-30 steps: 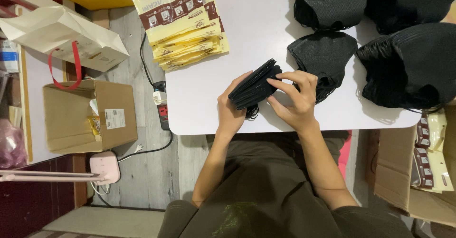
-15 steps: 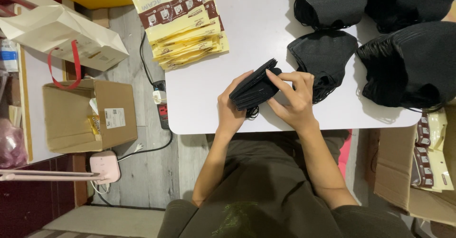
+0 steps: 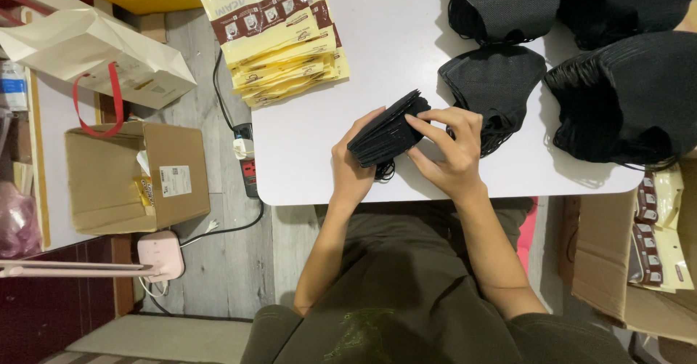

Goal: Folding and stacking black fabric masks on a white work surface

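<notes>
Here the left hand (image 3: 351, 166) clasps a small stack of folded black fabric face masks (image 3: 387, 130) above the near edge of the white rounded table (image 3: 312, 153), while the right hand (image 3: 450, 153) pinches the stack's top edge with fingertips. The step looks like squaring up the bundle. Next it needs a steady two-handed hold, with the yellow-and-brown flat packets (image 3: 279, 37) well apart.
</notes>
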